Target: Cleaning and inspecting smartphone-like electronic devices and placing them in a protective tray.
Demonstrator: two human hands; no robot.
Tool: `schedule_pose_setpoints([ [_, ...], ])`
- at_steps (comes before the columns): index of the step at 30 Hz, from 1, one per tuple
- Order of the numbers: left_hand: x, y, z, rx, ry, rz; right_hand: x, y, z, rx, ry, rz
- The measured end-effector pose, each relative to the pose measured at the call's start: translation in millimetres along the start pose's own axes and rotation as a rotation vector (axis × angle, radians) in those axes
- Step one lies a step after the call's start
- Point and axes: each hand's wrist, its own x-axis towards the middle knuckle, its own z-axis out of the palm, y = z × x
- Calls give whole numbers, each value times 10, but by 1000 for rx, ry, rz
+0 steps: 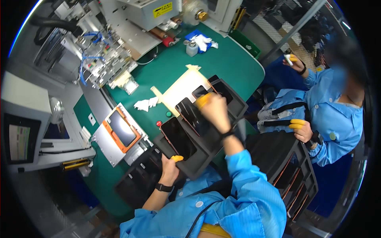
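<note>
A black tray (197, 168) with several compartments lies before me, holding dark phones. My left hand (170, 169), with a yellow finger cot, grips the tray's near left edge. One phone (177, 137) lies in the left compartment. Beside it is the middle phone (192, 115), screen up. Over that phone's far right end is my right hand (216, 113), its yellow-cotted fingers bunched together. What those fingers hold, if anything, is hidden. Another phone (223, 92) sits in the right part of the tray, partly behind my hand.
An orange-framed fixture (121, 130) holding a phone stands left. Beyond is a machine (101, 53) with blue tubes. Red (159, 123) and green (169, 114) buttons, white cloth (147, 104) and a bottle (192, 49) are on the green table. At right, a co-worker (331, 115) stands beside stacked trays (293, 170).
</note>
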Motion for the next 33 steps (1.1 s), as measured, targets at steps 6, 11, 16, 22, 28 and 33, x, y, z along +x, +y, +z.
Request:
schedule_pose_setpoints([
  [6, 44, 117, -366, 50, 7, 92, 404, 2149, 585, -43, -154, 586],
  [11, -91, 181, -596, 112, -19, 179, 313, 2226, 654, 15, -306, 718],
  [16, -625, 262, -1243, 118, 77, 196, -131, 1597, 172, 509, -358, 632],
  [22, -1367, 302, -2458, 186, 374, 282, -1145, 660, -57, 434, -773, 237],
  [28, -1668, 321, -3422, 415, 479, 253, -1879, -154, 186, 226, -806, -15],
  [33, -1608, 313, -3597, 392, 582, 191, -2119, -94, 790, 404, -581, -57],
])
